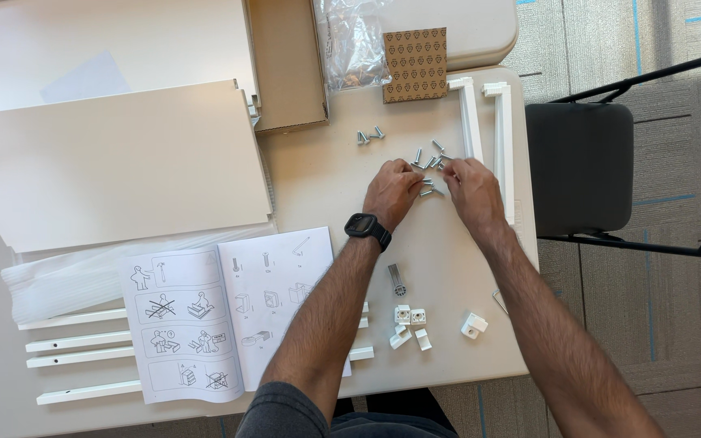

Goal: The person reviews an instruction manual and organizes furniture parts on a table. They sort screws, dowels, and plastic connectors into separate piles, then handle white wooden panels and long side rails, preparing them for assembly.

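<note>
A scatter of small metal screws (430, 158) lies on the pale worktop (326, 178), both hands meeting over it as if sorting. Left hand (393, 193) and right hand (470, 188) curl their fingers among the screws; whether either pinches one cannot be told. White rails (487, 134) and an open instruction booklet (229, 320) lie nearby.

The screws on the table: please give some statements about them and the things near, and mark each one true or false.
1. Both hands, left hand and right hand, are at the pile of screws. True.
2. The instruction booklet is closed. False: it lies open.
3. A watch is on the left wrist. True.
4. The white plastic fittings lie beyond the screws. False: they lie nearer the person.
5. Two white rails lie right of the screws. True.
</note>
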